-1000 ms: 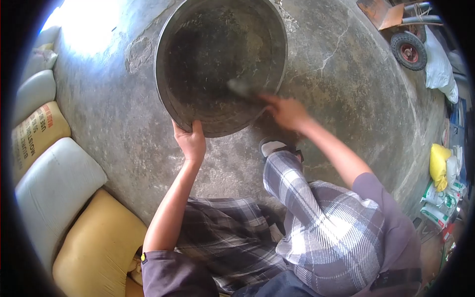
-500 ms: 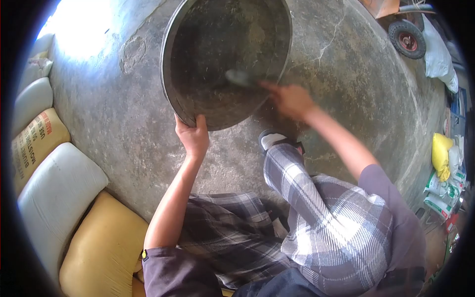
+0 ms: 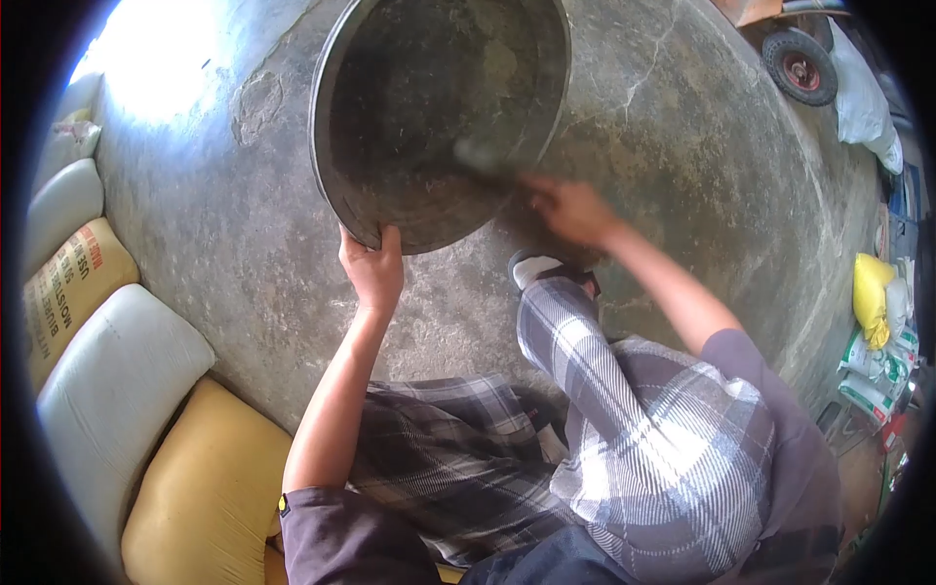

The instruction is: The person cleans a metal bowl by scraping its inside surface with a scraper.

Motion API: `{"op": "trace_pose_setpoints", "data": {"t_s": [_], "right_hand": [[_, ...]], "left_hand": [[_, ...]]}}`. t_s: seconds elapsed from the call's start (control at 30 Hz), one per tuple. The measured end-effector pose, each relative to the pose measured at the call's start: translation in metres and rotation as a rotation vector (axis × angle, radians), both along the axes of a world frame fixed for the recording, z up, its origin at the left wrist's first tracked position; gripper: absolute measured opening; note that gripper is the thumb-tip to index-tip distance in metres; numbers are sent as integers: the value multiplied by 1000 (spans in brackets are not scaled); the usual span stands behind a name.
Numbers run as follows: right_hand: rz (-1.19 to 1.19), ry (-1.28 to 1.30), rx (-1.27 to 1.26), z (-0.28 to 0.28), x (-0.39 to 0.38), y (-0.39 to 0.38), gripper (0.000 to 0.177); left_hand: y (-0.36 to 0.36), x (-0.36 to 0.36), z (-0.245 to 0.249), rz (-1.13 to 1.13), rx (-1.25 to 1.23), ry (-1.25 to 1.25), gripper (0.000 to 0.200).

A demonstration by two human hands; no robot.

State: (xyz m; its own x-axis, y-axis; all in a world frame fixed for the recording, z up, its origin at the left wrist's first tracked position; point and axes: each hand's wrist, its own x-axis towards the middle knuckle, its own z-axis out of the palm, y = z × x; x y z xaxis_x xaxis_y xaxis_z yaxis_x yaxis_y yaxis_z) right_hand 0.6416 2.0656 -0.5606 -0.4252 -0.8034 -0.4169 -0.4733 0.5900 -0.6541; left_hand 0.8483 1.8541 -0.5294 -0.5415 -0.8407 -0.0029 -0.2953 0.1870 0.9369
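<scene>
A large dark metal basin (image 3: 429, 210), round and worn, is tilted with its hollow side facing me. My left hand (image 3: 373, 268) is closed on its near rim, thumb over the inside edge. In my right hand (image 3: 575, 210), at the basin's right side, the fingers are wrapped round the handle of a spoon (image 3: 478, 154). Motion smears the spoon's pale rounded head, which overlaps the basin's inside wall.
Stuffed sacks, one a yellow sack (image 3: 210, 487) and one a white sack (image 3: 127, 380), line the left side. A wheel (image 3: 801, 66) and a white bag (image 3: 863, 97) are at upper right. Yellow and green packets (image 3: 873, 302) lie on the right. The concrete floor (image 3: 673, 195) is cracked.
The spoon's head has shifted slightly right and down inside the basin, with my right hand. The basin and my left hand have moved a little left in view.
</scene>
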Motion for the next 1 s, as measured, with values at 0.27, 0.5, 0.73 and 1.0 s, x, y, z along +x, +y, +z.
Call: {"op": "trace_pose_setpoints", "data": {"t_s": [0.27, 0.5, 0.73, 1.0], "right_hand": [[-19, -153, 32, 28, 52, -24, 49], [-134, 1, 241, 14, -19, -9, 48], [-95, -312, -59, 42, 69, -38, 49], [-182, -15, 99, 13, 0, -15, 49]], "left_hand": [[1, -1, 1, -55, -149, -100, 35], [-14, 5, -11, -49, -297, -104, 43], [-12, 3, -10, -103, -444, -178, 53], [-12, 9, -15, -93, -301, -145, 56]]}}
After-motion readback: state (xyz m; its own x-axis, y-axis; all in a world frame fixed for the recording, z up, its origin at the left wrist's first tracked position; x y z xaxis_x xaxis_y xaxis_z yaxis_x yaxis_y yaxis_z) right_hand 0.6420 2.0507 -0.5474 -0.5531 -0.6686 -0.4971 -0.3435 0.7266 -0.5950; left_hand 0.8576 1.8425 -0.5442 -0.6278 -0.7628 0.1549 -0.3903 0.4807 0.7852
